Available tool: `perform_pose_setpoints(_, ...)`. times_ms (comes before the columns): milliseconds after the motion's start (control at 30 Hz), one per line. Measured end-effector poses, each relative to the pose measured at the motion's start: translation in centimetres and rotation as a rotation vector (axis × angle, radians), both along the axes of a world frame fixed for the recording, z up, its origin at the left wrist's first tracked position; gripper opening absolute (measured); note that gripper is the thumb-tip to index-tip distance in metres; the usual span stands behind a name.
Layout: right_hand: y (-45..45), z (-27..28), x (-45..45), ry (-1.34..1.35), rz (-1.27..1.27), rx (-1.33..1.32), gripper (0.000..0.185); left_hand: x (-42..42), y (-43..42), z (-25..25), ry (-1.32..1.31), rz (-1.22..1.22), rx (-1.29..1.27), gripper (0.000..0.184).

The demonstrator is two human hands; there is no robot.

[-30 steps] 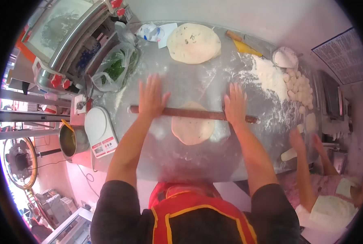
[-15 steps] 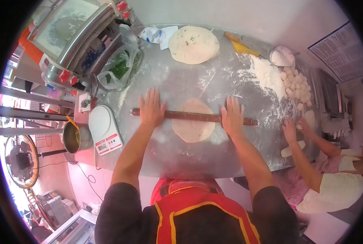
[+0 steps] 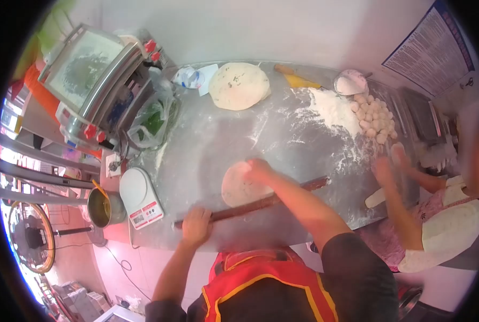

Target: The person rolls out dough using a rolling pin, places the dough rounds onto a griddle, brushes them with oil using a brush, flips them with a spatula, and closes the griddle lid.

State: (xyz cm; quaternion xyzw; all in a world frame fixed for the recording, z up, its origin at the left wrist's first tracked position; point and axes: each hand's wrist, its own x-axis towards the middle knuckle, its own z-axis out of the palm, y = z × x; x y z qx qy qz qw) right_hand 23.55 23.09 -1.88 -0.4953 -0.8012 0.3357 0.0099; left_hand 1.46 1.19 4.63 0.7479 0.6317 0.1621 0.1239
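A flat round of dough [image 3: 238,185] lies on the metal worktop near me. My right hand [image 3: 260,172] has its fingers closed on the dough's upper right edge. My left hand [image 3: 197,226] is wrapped round the left part of a long brown rolling pin [image 3: 250,207]. The pin lies slanted along the lower edge of the dough, its right end farther from me. My right forearm passes over the pin. A larger flat dough round with green flecks [image 3: 238,88] rests farther back.
Left are a kitchen scale [image 3: 137,188], a bag of chopped greens [image 3: 152,122], a pot [image 3: 106,208] and a roller machine [image 3: 97,80]. Right are loose flour [image 3: 333,112], a flour bowl [image 3: 351,83] and several dough balls [image 3: 374,117]. A co-worker's hands [image 3: 387,169] handle dough at right.
My right hand has left the rolling pin and closed on the dough's edge. My left hand has drawn the pin toward me and tilted it. The camera view has shifted.
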Motion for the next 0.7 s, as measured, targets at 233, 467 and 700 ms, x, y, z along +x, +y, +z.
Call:
perform_pose_setpoints(233, 0.2, 7.7, 6.1, 0.416, -0.112, -0.143, 0.047, 3.5, -3.1, 1.2, -0.057, 0.075, -0.107, 0.028)
perform_pose_setpoints(467, 14.7, 8.8, 12.4, 0.095, -0.350, 0.227, 0.067, 5.6, -0.8, 2.6, -0.020, 0.069, -0.142, 0.028)
perform_pose_setpoints(700, 16.0, -2.8, 9.9, -0.186, -0.155, 0.632, 0.073, 6.5, -1.3, 1.0, -0.011, 0.048, -0.110, 0.029)
